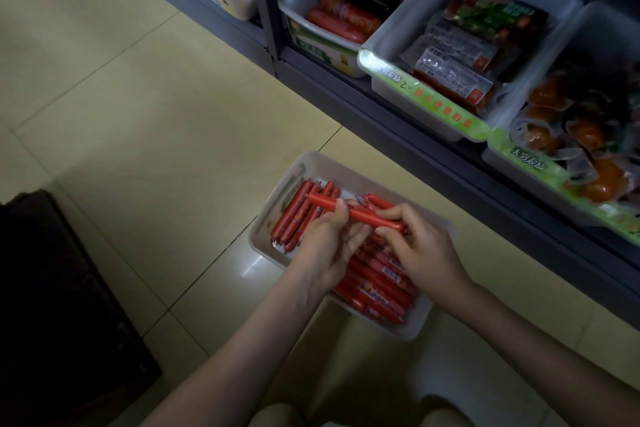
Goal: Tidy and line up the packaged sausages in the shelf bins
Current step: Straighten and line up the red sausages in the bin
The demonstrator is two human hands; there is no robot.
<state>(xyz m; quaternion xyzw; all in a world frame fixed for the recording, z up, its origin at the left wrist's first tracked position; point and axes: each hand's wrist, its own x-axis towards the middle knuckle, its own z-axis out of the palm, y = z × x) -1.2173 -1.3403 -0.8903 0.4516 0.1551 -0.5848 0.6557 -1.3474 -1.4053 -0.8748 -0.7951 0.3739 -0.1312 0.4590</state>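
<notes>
Left hand (322, 246), right hand (422, 250) pinch one sausage (362, 215) (crosswise) above bin (332, 170).

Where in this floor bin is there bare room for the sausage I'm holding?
A bare strip of the bin runs along its far wall, beyond the left sausage row. The near-right half is packed with the sausage pile; the left hand and right hand, gripping the sausage, cover the middle. Left of it, floor tiles are bare.

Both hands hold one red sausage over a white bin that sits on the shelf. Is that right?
No. The head view shows the left hand and right hand holding one sausage over the bin, but the bin sits on the floor, before the shelf.
</notes>
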